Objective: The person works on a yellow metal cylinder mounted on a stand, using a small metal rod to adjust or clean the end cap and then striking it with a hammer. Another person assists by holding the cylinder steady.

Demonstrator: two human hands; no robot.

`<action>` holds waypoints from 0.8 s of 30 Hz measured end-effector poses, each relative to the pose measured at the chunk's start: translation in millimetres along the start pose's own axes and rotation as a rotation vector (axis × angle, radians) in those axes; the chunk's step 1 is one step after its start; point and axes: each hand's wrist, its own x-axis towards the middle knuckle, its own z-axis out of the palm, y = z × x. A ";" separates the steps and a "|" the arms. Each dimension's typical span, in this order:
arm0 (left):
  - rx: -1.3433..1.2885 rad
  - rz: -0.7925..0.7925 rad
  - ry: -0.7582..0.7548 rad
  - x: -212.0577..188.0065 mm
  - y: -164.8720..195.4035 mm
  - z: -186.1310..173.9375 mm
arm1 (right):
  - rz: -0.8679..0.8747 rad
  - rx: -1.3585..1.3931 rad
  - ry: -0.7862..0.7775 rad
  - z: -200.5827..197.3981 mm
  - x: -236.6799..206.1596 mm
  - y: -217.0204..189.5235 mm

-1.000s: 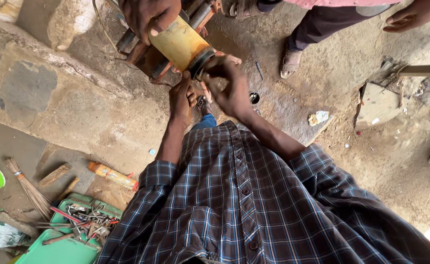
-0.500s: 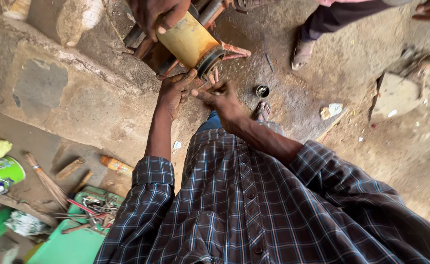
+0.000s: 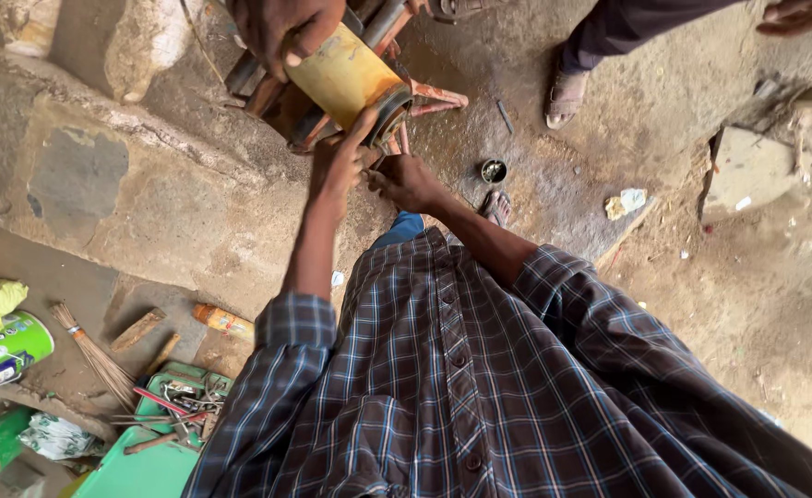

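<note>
Head-camera view, then: how many hands do you count?

— Four. The wearer's left hand (image 3: 337,161) reaches up with its fingers stretched to the dark end rim of one yellow metal cylinder (image 3: 346,78); it touches the rim but is not closed round anything. The right hand (image 3: 404,182) sits just beside it, below the rim, fingers curled together; whether they pinch something small I cannot tell.

— And the others?

— A second person's hand (image 3: 286,28) clasps the cylinder from above at the top edge, and another hand (image 3: 798,14) shows in the upper right corner.

— Where does the cylinder lie?

— Tilted, on a rusty orange-red frame of metal bars (image 3: 424,97) at the top centre, over a rough, stained concrete floor (image 3: 535,111).

— What is loose around it?

— One small round dark cup (image 3: 493,171) near the wearer's sandalled foot (image 3: 496,207), one crumpled scrap of pale paper (image 3: 626,202), one broken grey slab (image 3: 747,171). At the lower left: one straw hand broom (image 3: 92,355), one orange cylindrical can lying flat (image 3: 223,321), one green plastic tray (image 3: 148,456) of tangled metal tools, one green-and-white tin (image 3: 5,355).

— Clothing?

— A dark blue checked button shirt (image 3: 480,387), sleeves rolled.
</note>
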 end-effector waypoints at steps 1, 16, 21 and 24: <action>0.005 -0.020 0.027 1.1 2.1 5.7 | -0.089 -0.036 0.008 1.6 0.9 -0.1; -0.285 0.072 -0.015 -0.7 15.8 8.1 | -0.058 0.007 0.500 -164.0 -5.4 -32.5; -0.337 -0.018 -0.095 -10.1 11.6 6.1 | 0.557 0.683 0.104 -79.0 -11.8 -21.7; -0.466 0.029 -0.110 -9.9 2.1 4.1 | 0.319 0.830 0.223 -59.6 0.3 -16.5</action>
